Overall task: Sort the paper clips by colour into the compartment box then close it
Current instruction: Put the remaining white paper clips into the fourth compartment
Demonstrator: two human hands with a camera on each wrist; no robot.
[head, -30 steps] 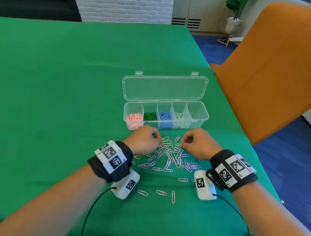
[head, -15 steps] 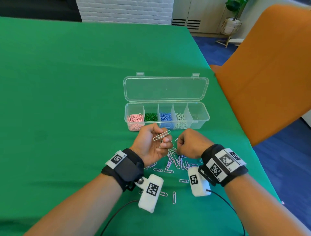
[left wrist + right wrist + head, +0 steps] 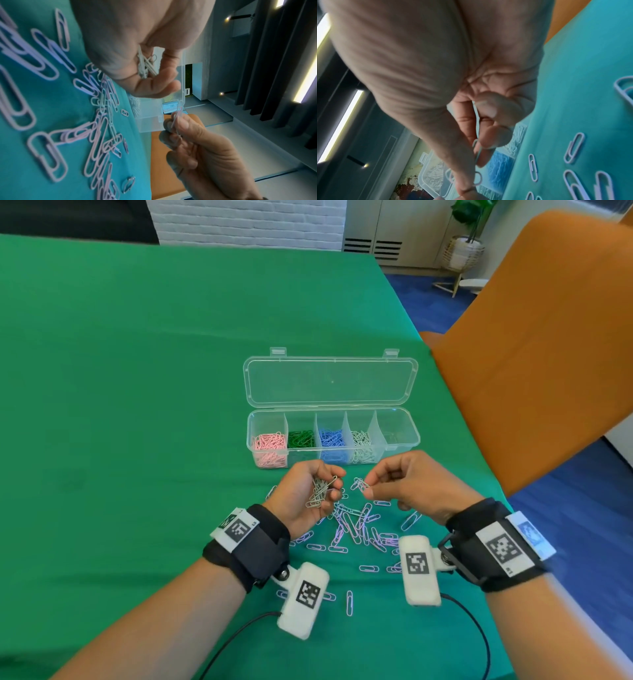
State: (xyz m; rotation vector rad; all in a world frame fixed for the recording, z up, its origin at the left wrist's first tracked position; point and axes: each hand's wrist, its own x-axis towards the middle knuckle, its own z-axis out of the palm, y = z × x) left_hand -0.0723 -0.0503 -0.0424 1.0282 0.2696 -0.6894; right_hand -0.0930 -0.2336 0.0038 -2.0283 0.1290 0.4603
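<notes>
The left hand (image 3: 305, 494), palm up, is cupping a bundle of silver clips (image 3: 320, 491) in curled fingers, their long axes slanting toward the open compartment box (image 3: 334, 440) lying crosswise on the tabletop (image 3: 137, 405). The right hand (image 3: 411, 484) is pinching pale clips (image 3: 359, 484) above the loose pile (image 3: 356, 525).

— What sort of place is it?
— An office or meeting room, it seems: a green-clothed counter (image 3: 137, 371), an orange upholstered chair (image 3: 534, 354), blue carpeted floor (image 3: 421, 299).
— Anything else?
— A white-painted brick wall (image 3: 250, 220), pale cabinets with vent grilles (image 3: 387, 248), a potted plant in a woven basket (image 3: 464, 251).
</notes>
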